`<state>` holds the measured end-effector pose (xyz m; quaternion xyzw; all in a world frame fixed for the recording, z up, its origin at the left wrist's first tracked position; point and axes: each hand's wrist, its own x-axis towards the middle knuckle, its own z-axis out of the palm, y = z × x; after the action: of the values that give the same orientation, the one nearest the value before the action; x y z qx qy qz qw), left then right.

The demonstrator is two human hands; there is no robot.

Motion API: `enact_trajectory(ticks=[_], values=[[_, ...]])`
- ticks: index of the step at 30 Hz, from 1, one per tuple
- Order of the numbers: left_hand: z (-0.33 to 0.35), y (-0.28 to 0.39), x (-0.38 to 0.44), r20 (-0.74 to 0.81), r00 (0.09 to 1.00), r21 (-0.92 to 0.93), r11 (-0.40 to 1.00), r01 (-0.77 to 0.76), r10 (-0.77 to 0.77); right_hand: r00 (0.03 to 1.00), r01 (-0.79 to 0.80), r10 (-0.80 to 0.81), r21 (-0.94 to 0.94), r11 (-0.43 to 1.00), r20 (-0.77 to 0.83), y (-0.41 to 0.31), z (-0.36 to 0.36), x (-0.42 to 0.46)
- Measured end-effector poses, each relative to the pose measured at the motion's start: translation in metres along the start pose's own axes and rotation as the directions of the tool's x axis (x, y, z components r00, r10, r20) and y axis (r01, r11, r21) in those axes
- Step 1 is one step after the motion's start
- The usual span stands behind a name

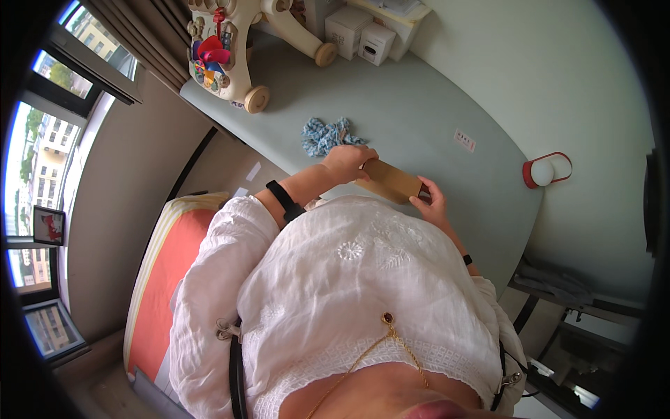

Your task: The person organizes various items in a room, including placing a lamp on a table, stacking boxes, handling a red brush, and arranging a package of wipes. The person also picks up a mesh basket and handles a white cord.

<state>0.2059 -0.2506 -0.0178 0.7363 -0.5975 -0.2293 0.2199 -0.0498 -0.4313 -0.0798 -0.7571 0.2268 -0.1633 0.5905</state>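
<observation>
A brown cardboard box (392,178) is held in front of my body, above the near side of the grey-green tabletop (413,105). My left hand (349,161) grips its left end. At the opposite end, the fingers and thumb of my right hand (432,201) hold the box. Just beyond my left hand lies a crumpled blue and white patterned cloth (327,136). The lower side of the box is partly hidden by my white blouse (361,251).
At the far left stands a cream baby walker (235,57) with colourful toys. Two white boxes (361,39) sit behind it. A printed label (464,140) lies to the right, and a red-based lamp (539,173) with a round globe stands by the wall. An orange bed (172,246) is at left.
</observation>
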Motion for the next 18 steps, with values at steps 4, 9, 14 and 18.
enact_trajectory(ticks=[4,9,14,18], values=[[0.004,-0.005,-0.006,-0.002,0.999,-0.021,0.999,-0.05,0.05,0.989,-0.138,0.133,0.073,0.988,0.066,-0.008,-0.002,-0.004],[-0.006,0.0,-0.018,0.072,0.989,0.027,0.99,-0.135,0.133,0.904,-0.413,0.425,0.369,0.833,0.053,-0.01,0.009,-0.018],[-0.006,0.003,-0.018,0.067,0.951,0.131,0.943,-0.307,0.3,0.669,-0.704,0.637,0.601,0.378,0.382,-0.013,0.011,-0.024],[-0.014,-0.004,-0.009,-0.039,0.882,0.205,0.867,-0.453,0.47,0.792,-0.526,0.53,0.78,0.338,0.304,-0.015,0.026,-0.012]])
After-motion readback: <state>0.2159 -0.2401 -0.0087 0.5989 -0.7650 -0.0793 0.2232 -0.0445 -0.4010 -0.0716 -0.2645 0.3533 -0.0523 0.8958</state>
